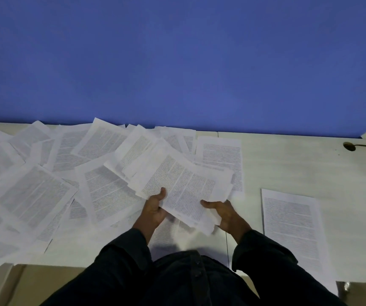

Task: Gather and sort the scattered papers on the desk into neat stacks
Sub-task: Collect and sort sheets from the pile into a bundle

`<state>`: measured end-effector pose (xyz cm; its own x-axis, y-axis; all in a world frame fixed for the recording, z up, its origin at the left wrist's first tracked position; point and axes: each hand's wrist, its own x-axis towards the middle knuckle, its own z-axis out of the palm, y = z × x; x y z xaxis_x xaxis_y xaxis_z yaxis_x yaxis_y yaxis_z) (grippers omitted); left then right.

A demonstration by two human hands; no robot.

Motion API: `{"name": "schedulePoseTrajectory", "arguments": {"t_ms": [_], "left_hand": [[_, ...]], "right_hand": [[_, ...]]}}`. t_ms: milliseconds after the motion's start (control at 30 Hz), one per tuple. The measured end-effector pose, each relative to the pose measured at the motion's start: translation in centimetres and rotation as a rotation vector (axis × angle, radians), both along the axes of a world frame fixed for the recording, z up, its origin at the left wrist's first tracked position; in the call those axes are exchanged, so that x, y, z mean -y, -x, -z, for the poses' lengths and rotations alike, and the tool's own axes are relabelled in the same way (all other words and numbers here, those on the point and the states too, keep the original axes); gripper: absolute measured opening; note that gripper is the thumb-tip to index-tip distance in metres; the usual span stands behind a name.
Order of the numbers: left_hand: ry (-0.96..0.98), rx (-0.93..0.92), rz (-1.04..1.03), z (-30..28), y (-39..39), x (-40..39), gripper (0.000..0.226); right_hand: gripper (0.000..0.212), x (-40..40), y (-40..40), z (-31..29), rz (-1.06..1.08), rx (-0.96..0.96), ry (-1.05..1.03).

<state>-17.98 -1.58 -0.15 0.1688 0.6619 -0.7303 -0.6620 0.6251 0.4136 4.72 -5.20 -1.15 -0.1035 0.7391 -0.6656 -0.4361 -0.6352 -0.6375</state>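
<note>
A loose bundle of printed sheets (177, 186) is held above the white desk (299, 164), fanned out and tilted to the left. My left hand (154, 209) grips its near-left edge with the thumb on top. My right hand (224, 214) holds the near-right corner, thumb lying across the top page. Several more printed pages (34, 191) lie scattered and overlapping across the left half of the desk. A separate sheet or thin stack (292, 230) lies squared up on the desk to the right of my hands. Another page (221, 155) lies flat behind the bundle.
A blue partition (177, 62) rises along the desk's far edge. A cable grommet with a dark cord (349, 146) sits at the far right. The desk's front edge runs just before my dark sleeves, and some pages at the left overhang it.
</note>
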Motion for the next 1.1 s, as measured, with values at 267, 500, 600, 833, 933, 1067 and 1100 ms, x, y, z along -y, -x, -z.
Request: {"name": "schedulePoseTrajectory", "arguments": {"t_ms": [267, 500, 600, 833, 933, 1067, 1100], "left_hand": [[-0.081, -0.184, 0.238, -4.0, 12.6, -4.0, 0.046], [-0.117, -0.412, 0.751, -7.4, 13.9, -7.0, 0.059], [-0.153, -0.403, 0.862, -7.3, 11.1, -6.7, 0.032], [-0.215, -0.320, 0.887, -5.8, 8.2, -6.0, 0.055], [-0.143, -0.163, 0.549, -4.5, 8.8, -5.1, 0.044], [-0.120, 0.022, 0.223, -3.8, 4.7, -2.9, 0.040], [-0.146, -0.017, 0.241, -3.7, 3.0, -2.3, 0.041]], "right_hand": [[0.050, 1.3, -5.5, -0.5, -0.111, 0.084, -0.051], [0.058, 0.1, -5.4, -1.0, -0.315, 0.051, -0.031], [0.053, -0.3, -4.3, -2.5, -0.346, 0.077, -0.005], [0.048, -0.5, -3.1, -2.2, -0.279, 0.041, -0.023], [0.047, -0.3, -3.6, -1.0, -0.040, 0.055, -0.037], [0.055, -0.7, -0.9, -0.6, 0.147, -0.045, -0.084], [0.057, -0.8, 0.3, -0.6, 0.128, -0.071, -0.093]]}}
